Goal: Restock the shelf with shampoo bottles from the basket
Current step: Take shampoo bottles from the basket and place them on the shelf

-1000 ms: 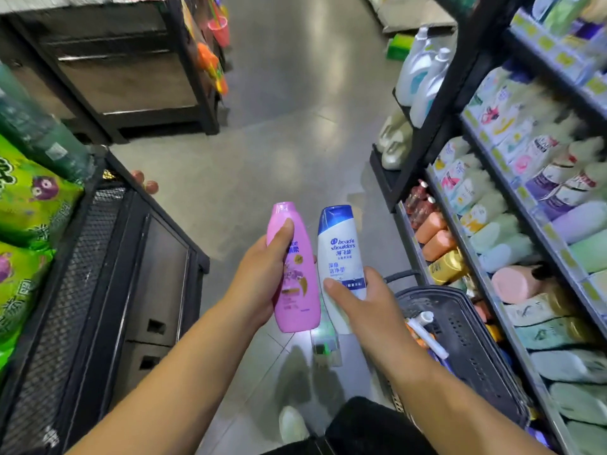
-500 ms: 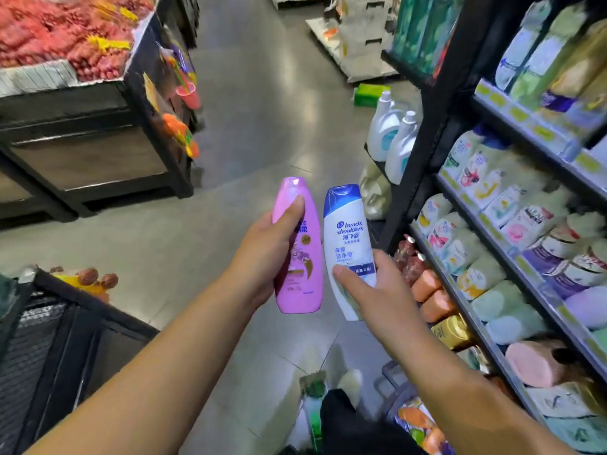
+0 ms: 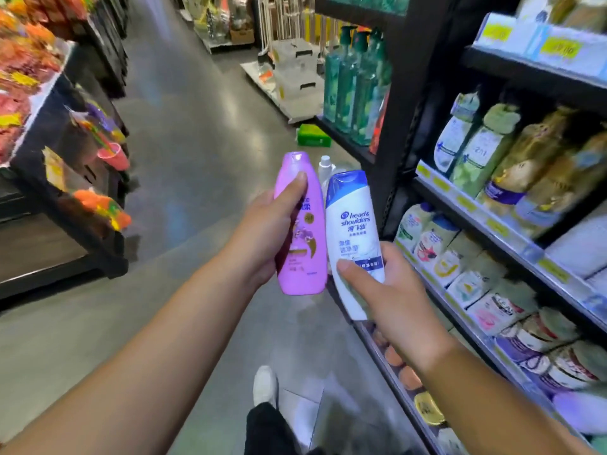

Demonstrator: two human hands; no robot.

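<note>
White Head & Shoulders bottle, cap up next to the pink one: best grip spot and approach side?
Probably the lower body of the white bottle, from its right and below, as the right hand holds it, thumb on the front label. The body is broad and flat there, the top tapers, and the pink bottle crowds its left edge.

A shop aisle: price-tagged shelves (image 3: pixel 473 205) packed with toiletry bottles (image 3: pixel 473 149), snack racks (image 3: pixel 29 77) opposite.
</note>
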